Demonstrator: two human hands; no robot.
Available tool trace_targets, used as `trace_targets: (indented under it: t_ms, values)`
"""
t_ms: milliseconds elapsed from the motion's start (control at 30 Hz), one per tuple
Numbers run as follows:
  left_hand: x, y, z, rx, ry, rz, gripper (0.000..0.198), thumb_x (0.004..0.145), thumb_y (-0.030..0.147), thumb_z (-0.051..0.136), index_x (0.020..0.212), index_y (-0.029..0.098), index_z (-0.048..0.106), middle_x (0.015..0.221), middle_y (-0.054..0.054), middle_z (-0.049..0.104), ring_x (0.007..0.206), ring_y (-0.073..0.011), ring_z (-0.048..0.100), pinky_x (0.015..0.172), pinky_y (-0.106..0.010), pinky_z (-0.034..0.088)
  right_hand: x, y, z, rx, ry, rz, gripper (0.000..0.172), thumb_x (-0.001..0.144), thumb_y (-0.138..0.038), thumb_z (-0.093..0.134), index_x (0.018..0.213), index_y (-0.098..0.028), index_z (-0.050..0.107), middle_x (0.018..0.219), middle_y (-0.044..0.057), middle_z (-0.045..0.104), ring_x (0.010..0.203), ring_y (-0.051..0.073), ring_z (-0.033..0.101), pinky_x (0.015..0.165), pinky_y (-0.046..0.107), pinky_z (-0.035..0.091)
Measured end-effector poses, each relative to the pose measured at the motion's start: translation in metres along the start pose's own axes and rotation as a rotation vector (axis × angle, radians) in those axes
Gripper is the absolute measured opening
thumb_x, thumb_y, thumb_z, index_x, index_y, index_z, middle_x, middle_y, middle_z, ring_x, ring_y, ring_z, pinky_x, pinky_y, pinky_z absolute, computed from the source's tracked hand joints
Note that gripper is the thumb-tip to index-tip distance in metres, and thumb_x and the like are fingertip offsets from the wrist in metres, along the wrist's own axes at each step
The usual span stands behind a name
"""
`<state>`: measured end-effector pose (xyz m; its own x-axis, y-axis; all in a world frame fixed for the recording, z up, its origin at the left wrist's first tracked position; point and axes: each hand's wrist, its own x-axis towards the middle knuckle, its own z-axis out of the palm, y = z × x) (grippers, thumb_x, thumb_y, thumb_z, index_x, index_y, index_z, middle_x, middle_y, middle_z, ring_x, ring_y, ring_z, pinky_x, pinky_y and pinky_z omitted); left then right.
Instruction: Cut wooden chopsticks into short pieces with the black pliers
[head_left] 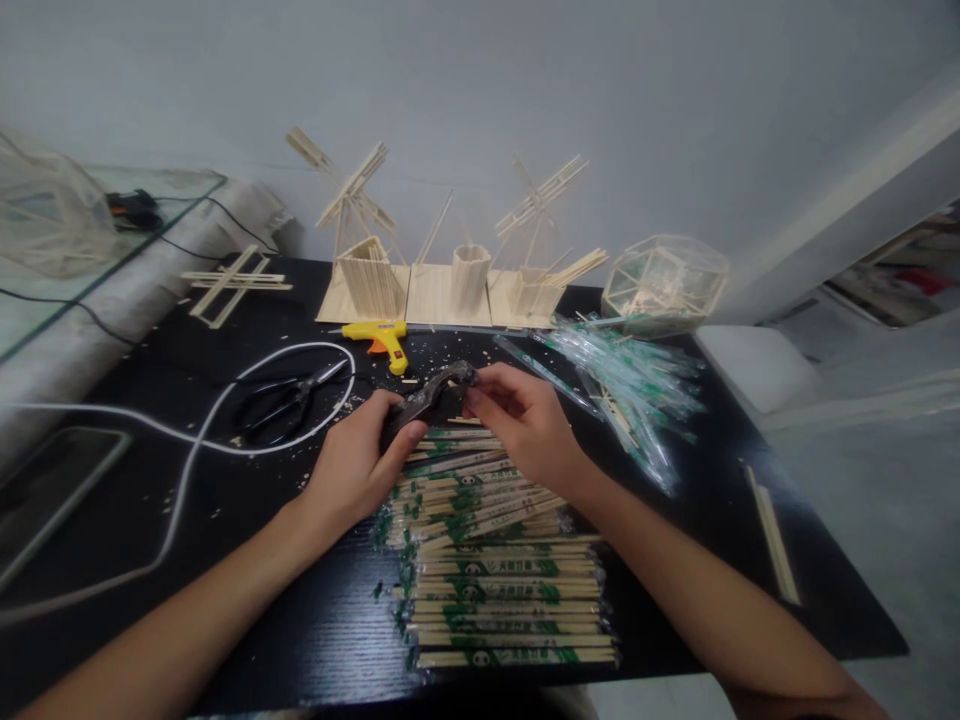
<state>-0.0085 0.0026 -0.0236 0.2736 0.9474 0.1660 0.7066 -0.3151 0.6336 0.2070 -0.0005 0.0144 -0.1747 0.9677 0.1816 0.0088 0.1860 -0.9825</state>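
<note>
A dark, curved object (429, 393) with a shiny, uneven surface is held above the table; its exact kind I cannot make out. My left hand (358, 452) is closed on its lower left end, thumb on top. The fingertips of my right hand (534, 425) pinch its upper right end. Just below both hands lies a pile of wrapped chopsticks (514, 592) in clear and green sleeves. Beyond them rests a yellow glue gun (384, 342), nozzle to the left. Left of my left hand are black-handled scissors or pliers (289, 402).
A white cable (191, 460) loops across the left side of the black table (315, 640). Stick-built windmill models (375, 285) stand along the back. Torn wrappers (637, 375) heap at right, before a stick-framed bowl (667, 280). Crossed sticks (236, 285) lie back left, loose sticks (774, 540) far right.
</note>
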Motion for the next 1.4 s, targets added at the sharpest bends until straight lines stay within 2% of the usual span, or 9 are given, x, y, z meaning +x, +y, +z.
trace_targets:
  t_ms: [433, 1167, 1300, 1400]
  values:
    - [-0.0018, 0.0018, -0.0012, -0.015, -0.036, -0.004, 0.044, 0.096, 0.059, 0.039, 0.104, 0.019, 0.056, 0.09, -0.006, 0.067, 0.081, -0.0249, 0.064, 0.075, -0.036, 0.046, -0.0006, -0.0014, 0.0019, -0.051, -0.004, 0.0, 0.008, 0.089, -0.029, 0.067, 0.089, -0.02, 0.067, 0.078, 0.0, 0.068, 0.073, 0.014, 0.065, 0.072, 0.03, 0.054]
    - [-0.0025, 0.0032, -0.0043, -0.073, -0.076, 0.02, 0.041, 0.098, 0.054, 0.039, 0.102, 0.018, 0.057, 0.088, -0.005, 0.066, 0.079, -0.0224, 0.061, 0.073, -0.034, 0.044, -0.0024, -0.0073, 0.0028, -0.096, -0.004, 0.021, 0.013, 0.09, -0.031, 0.069, 0.084, -0.02, 0.066, 0.075, -0.001, 0.067, 0.071, 0.014, 0.062, 0.069, 0.029, 0.051]
    - [-0.0019, 0.0034, -0.0045, -0.071, -0.074, 0.03, 0.039, 0.098, 0.054, 0.039, 0.097, 0.019, 0.056, 0.083, -0.003, 0.064, 0.075, -0.021, 0.06, 0.07, -0.033, 0.043, -0.0028, -0.0064, 0.0035, -0.094, -0.004, 0.026, 0.013, 0.091, -0.031, 0.067, 0.085, -0.02, 0.065, 0.074, -0.001, 0.066, 0.071, 0.014, 0.062, 0.069, 0.029, 0.051]
    - [-0.0013, 0.0053, -0.0052, -0.04, -0.069, 0.033, 0.038, 0.098, 0.055, 0.039, 0.085, 0.021, 0.051, 0.074, -0.001, 0.059, 0.067, -0.0191, 0.056, 0.063, -0.031, 0.039, -0.0036, -0.0063, 0.0043, -0.107, -0.004, 0.039, 0.015, 0.092, -0.032, 0.066, 0.082, -0.02, 0.065, 0.073, -0.001, 0.065, 0.07, 0.014, 0.061, 0.068, 0.029, 0.05]
